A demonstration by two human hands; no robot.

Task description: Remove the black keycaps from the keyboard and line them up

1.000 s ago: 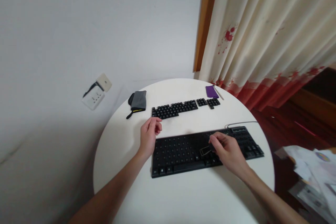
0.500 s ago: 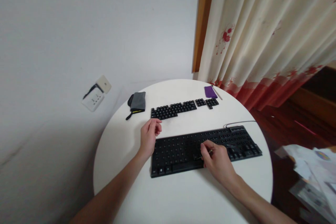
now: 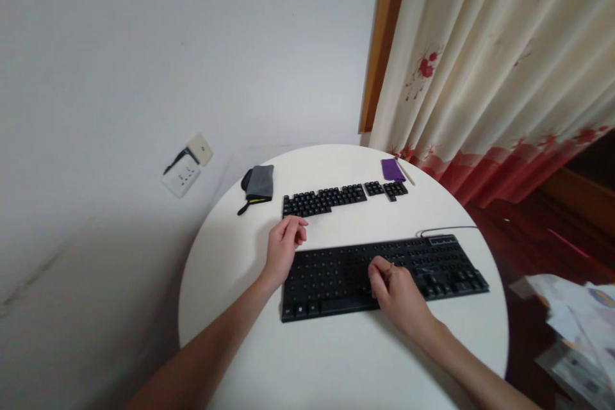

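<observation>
A black keyboard (image 3: 336, 301) lies across the white round table (image 3: 307, 365), with many keycaps off its left and middle part. My right hand (image 3: 401, 291) is closed over the middle of the keyboard, pinching a thin metal wire tool (image 3: 390, 269) that looks like a keycap puller. Its tip is hidden by the fingers. Just off the keyboard's upper left corner, my left hand (image 3: 284, 246) hovers with curled fingers, and whatever may be inside them cannot be seen. Beyond it, loose black keycaps (image 3: 343, 195) stand in rows arranged like a keyboard layout.
At the table's back left lies a grey pouch (image 3: 260, 182) with a black strap. A purple cloth (image 3: 393, 170) and a slim pale stick (image 3: 406, 172) lie at the back right. The keyboard cable (image 3: 449, 229) runs off the right edge. Wall and curtain (image 3: 451, 77) border the table.
The view has shifted slightly, moving the scene rightward. My right hand has moved a little left over the keyboard, and the wire end seen earlier is now hidden. My left hand stays curled.
</observation>
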